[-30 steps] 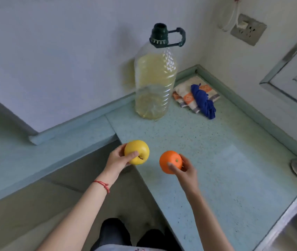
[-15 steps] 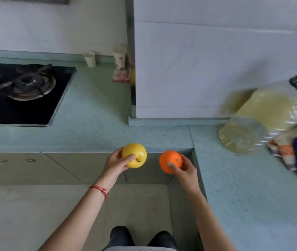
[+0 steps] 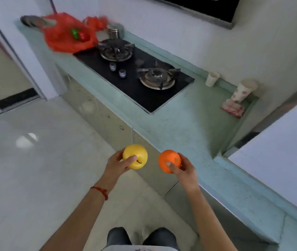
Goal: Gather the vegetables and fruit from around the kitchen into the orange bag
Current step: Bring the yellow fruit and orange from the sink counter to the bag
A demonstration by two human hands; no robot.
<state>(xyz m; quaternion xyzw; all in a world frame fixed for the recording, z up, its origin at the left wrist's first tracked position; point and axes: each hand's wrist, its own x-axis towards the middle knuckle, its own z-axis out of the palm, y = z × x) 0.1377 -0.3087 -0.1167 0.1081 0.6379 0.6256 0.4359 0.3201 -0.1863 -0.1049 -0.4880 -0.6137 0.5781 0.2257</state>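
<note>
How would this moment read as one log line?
left hand: holds yellow apple | right hand: holds orange | orange bag: beside stove

Orange bag [image 3: 66, 36] at far counter end motion-blurred; outline smeared, red and green item [image 3: 79, 34] inside not identifiable. Grey object [image 3: 35, 21] behind bag blurred, cannot tell what. Metal pot [image 3: 115, 30] beside bag partly hidden, soft. Left hand [image 3: 116, 164] fingers mostly hidden behind yellow fruit [image 3: 135, 156]; only thumb clear. Right hand [image 3: 184, 171] fingers hidden behind orange [image 3: 169, 161]. Both forearms cut off by bottom edge. Hood [image 3: 198, 6] cut off by top edge. White panel [image 3: 279, 142] cut off by right edge.
</note>
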